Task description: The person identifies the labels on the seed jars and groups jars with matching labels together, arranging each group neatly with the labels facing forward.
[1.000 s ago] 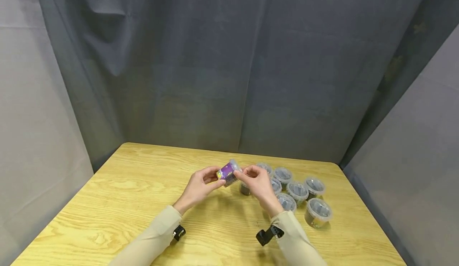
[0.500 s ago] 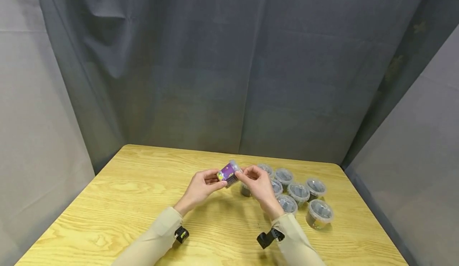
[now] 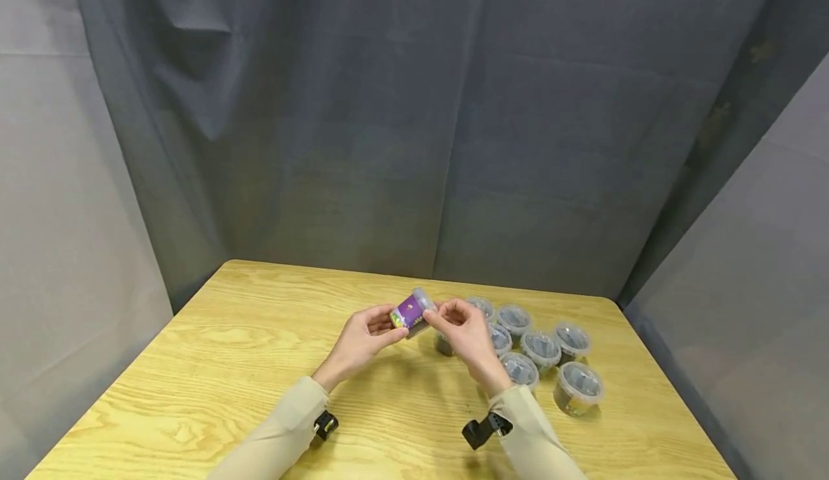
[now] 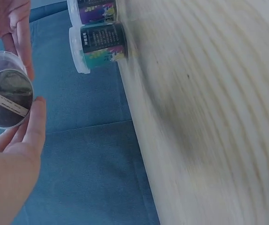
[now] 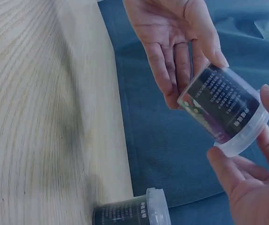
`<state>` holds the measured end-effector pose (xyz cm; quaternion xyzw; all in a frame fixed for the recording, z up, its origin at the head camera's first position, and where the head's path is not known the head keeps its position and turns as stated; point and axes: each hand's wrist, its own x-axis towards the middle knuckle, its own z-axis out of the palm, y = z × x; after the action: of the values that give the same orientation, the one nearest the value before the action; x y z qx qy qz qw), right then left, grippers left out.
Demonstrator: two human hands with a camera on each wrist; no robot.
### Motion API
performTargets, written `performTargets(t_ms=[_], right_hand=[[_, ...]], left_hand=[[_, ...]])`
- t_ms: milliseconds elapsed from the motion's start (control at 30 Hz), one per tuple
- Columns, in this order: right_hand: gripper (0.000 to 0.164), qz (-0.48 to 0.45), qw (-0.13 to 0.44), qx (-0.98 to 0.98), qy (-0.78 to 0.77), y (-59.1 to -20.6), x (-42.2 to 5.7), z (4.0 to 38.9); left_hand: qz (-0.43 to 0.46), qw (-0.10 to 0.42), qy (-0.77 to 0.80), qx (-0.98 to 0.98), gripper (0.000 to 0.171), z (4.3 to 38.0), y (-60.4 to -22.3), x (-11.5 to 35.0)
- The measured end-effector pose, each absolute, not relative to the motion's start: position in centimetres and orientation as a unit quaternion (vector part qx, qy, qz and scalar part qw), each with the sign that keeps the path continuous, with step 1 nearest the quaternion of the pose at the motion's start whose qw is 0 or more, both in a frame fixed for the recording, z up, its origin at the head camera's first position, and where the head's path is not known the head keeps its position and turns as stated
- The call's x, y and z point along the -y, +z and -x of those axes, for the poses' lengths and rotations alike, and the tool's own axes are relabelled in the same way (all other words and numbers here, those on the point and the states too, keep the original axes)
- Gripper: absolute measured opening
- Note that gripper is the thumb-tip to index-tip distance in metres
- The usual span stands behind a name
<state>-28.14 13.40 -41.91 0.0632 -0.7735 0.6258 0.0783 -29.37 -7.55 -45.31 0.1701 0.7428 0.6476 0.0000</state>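
Note:
Between both hands a small plastic tub [image 3: 411, 311] with a purple label is held tilted above the table. My left hand [image 3: 360, 337] grips it near the base, thumb on the near side. The right hand [image 3: 468, 336] pinches the lidded end. In the left wrist view the tub's round base [image 4: 8, 99] faces the camera, dark inside with a pale strip across it. The right wrist view shows the label's dark printed side [image 5: 226, 101] and the translucent lid [image 5: 247, 136], with right fingers around the lid.
Several similar lidded tubs [image 3: 540, 348] stand grouped on the right side of the wooden table [image 3: 214, 365]; the right hand partly hides some. One tub [image 3: 578, 388] sits nearest the front. A dark curtain [image 3: 337, 120] hangs behind, with pale cloth panels [image 3: 71, 199] at the sides.
The tub has turned slightly about its long axis, so more of the purple label faces the head camera. Both hands stay nearly in place.

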Motion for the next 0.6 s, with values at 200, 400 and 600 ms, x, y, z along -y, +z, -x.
performTargets(t_ms=[200,400,600], right_hand=[[0.024,-0.069,0.071,0.765,0.636,-41.87,-13.05,28.17],[0.029,-0.045,0.083,0.778,0.621,-41.45,-12.65,27.88],[0.032,-0.037,0.088,0.781,0.617,-41.54,-12.79,27.81]], left_hand=[[-0.159,-0.013,0.66,-0.734,0.056,29.34,-45.39,7.52],[-0.17,-0.063,0.651,-0.737,0.053,29.1,-45.46,7.37],[-0.187,-0.065,0.64,-0.742,0.054,28.94,-45.57,7.41]])
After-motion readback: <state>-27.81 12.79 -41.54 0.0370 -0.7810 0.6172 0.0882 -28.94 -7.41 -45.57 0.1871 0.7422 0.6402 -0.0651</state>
